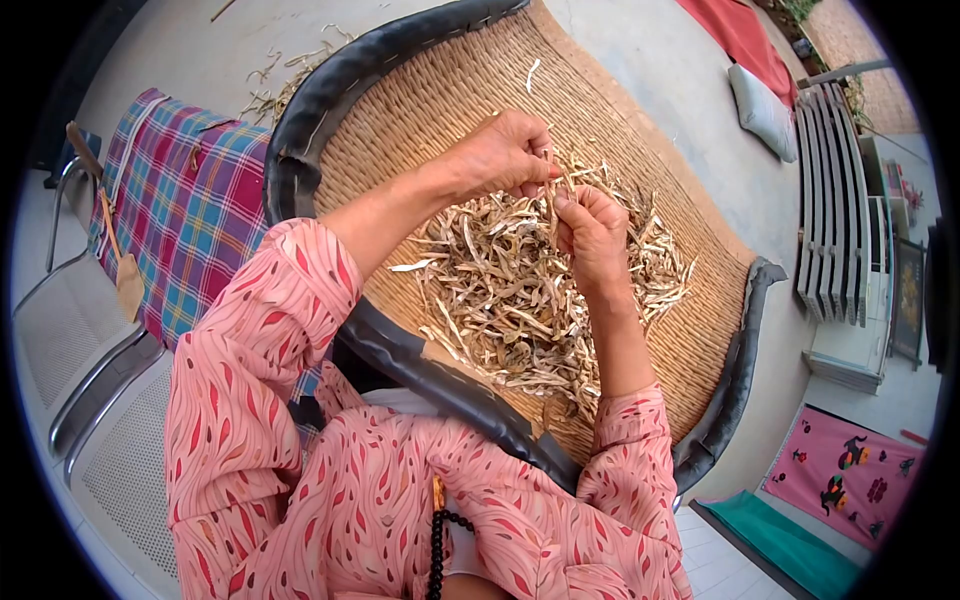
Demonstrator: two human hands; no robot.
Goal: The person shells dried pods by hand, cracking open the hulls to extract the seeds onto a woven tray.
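Note:
My left hand [508, 155] is closed in a pinch over a heap of dried bean pods [500, 270]. Just beside it, my right hand [594, 232] is pinched too, thumb against fingers. Between the two hands runs a thin dried pod [551, 205], partly hidden by the fingers; both seem to grip it. The heap is of pale, brown, curled pods and lies on a large woven winnowing tray [640, 120] with a black rim. A few single pods lie apart from the heap on the weave.
Left of me, a checked cloth [190, 200] hangs over metal chairs [75, 320]. More pods [285, 90] are scattered on the floor beyond the tray. To the right are a grey cushion [762, 113], stacked folded chairs [832, 200] and a pink printed cloth [845, 470].

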